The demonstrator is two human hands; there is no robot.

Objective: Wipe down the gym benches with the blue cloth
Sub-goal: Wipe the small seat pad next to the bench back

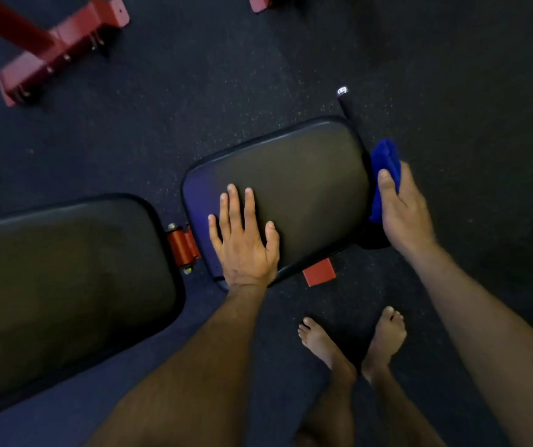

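Blue cloth [386, 175], bunched and folded, is gripped in the right hand [402, 208] against the far right edge of the seat pad [291, 188], while the left hand [244, 243] lies flat with fingers spread on the pad's near corner, holding nothing. The cloth looks soft, light and limp, so it is probably best held as a wad in the palm and pressed flat, whereas the black vinyl padding looks smooth, firm and likely slick. Beyond the hands are the longer back pad [65, 285], red frame parts [183, 246], dark speckled floor [194, 108] and 2 bare feet [352, 340]; no containers appear.
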